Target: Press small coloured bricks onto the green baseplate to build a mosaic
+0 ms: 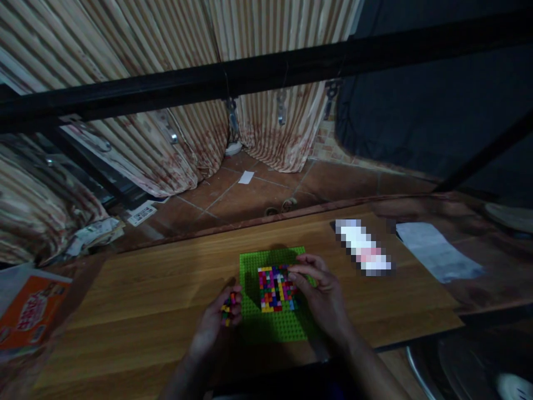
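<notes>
A green studded baseplate (250, 328) lies on the wooden table in front of me. On its middle stands a block of many-coloured toy bricks (272, 291), set close together with a dark gap near the centre. My left hand (216, 316), beside the plate's left edge, is cupped around several small loose bricks (227, 311) in mixed colours. My right hand (320, 283) is over the block's upper right corner, thumb and fingertips pinched together there. Whatever sits between those fingertips is too small and dark to make out.
The wooden table (158, 294) spans the front. A blurred-out bright object (362, 247) lies right of the plate, with a white sheet (437, 250) beyond it. A dark bar (179, 83) with hanging clips crosses before striped curtains (270, 128). An orange package (31, 311) is at far left.
</notes>
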The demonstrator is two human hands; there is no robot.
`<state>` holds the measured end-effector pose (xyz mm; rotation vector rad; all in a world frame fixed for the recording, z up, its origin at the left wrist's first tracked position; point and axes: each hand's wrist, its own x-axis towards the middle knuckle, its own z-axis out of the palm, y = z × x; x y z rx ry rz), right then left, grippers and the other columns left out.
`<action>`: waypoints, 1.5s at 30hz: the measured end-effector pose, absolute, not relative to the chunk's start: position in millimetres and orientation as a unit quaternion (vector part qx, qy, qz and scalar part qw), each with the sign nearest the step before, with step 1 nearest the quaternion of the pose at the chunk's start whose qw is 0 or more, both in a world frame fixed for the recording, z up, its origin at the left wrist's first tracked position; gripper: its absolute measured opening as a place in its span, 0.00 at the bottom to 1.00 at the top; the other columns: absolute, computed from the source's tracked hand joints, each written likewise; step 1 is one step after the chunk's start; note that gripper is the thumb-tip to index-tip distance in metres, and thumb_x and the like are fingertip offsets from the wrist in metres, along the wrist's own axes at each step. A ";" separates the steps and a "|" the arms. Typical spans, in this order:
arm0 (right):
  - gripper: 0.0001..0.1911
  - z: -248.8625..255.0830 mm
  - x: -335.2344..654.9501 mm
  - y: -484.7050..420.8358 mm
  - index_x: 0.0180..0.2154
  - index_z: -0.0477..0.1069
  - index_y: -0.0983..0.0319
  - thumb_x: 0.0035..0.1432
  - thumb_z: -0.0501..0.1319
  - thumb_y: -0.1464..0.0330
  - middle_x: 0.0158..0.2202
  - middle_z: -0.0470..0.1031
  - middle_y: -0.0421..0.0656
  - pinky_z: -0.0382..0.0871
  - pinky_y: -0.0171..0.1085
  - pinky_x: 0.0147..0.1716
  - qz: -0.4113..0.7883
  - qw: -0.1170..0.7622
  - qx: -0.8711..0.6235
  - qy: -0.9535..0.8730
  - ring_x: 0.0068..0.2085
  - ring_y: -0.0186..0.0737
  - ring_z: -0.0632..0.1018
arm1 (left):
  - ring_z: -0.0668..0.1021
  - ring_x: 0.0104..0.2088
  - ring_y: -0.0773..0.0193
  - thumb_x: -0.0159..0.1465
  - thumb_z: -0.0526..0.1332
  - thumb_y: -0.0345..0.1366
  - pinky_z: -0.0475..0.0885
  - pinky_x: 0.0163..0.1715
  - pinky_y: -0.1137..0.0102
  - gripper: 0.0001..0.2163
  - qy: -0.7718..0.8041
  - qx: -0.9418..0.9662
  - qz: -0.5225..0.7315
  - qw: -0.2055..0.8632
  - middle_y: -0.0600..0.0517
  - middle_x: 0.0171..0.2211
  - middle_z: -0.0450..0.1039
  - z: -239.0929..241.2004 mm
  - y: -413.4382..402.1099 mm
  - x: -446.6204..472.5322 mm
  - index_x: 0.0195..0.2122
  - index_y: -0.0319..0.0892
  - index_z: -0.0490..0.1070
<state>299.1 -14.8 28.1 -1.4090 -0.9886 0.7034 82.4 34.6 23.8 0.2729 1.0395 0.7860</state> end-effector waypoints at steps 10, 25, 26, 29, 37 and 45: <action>0.07 16.0 292.7 -3.3 0.28 0.80 0.57 0.50 0.68 0.61 0.52 0.69 0.46 0.66 0.47 0.51 0.356 0.595 -0.622 -0.364 0.54 0.49 0.70 | 0.63 0.16 0.76 0.60 0.62 0.35 0.54 0.13 0.80 0.07 0.521 0.166 0.344 0.764 0.56 0.23 0.64 16.3 39.2 79.4 0.35 0.36 0.71; 0.15 30.5 284.2 0.1 0.35 0.79 0.58 0.43 0.73 0.59 0.28 0.77 0.38 0.67 0.31 0.27 0.502 0.592 -0.597 -0.203 0.29 0.33 0.73 | 0.63 0.17 0.77 0.59 0.64 0.38 0.54 0.13 0.81 0.09 0.513 0.136 0.332 0.780 0.57 0.24 0.66 12.9 36.3 78.1 0.36 0.38 0.70; 0.15 28.8 284.3 -0.6 0.35 0.79 0.57 0.44 0.72 0.59 0.28 0.77 0.38 0.67 0.31 0.27 0.494 0.589 -0.605 -0.210 0.28 0.33 0.73 | 0.63 0.17 0.77 0.59 0.64 0.38 0.54 0.13 0.81 0.09 0.514 0.132 0.331 0.780 0.57 0.23 0.66 13.7 35.7 78.1 0.36 0.38 0.71; 0.12 22.0 285.2 -3.2 0.35 0.80 0.55 0.48 0.70 0.59 0.32 0.78 0.39 0.69 0.33 0.31 0.459 0.591 -0.613 -0.255 0.32 0.36 0.75 | 0.63 0.17 0.77 0.58 0.65 0.39 0.53 0.13 0.81 0.09 0.511 0.133 0.333 0.782 0.57 0.24 0.66 13.6 34.1 77.3 0.36 0.38 0.71; 0.06 11.3 294.0 -10.0 0.35 0.81 0.52 0.52 0.68 0.62 0.45 0.77 0.41 0.70 0.41 0.49 0.393 0.603 -0.594 -0.360 0.48 0.42 0.75 | 0.63 0.18 0.76 0.58 0.66 0.40 0.54 0.14 0.80 0.11 0.488 0.166 0.341 0.786 0.56 0.25 0.67 11.6 33.5 75.2 0.36 0.38 0.72; 0.06 6.3 300.2 -20.3 0.36 0.80 0.53 0.53 0.68 0.63 0.49 0.74 0.43 0.69 0.45 0.51 0.377 0.585 -0.595 -0.402 0.52 0.44 0.74 | 0.64 0.18 0.75 0.56 0.67 0.41 0.56 0.15 0.80 0.12 0.482 0.180 0.337 0.789 0.56 0.24 0.67 7.1 34.9 73.3 0.35 0.38 0.72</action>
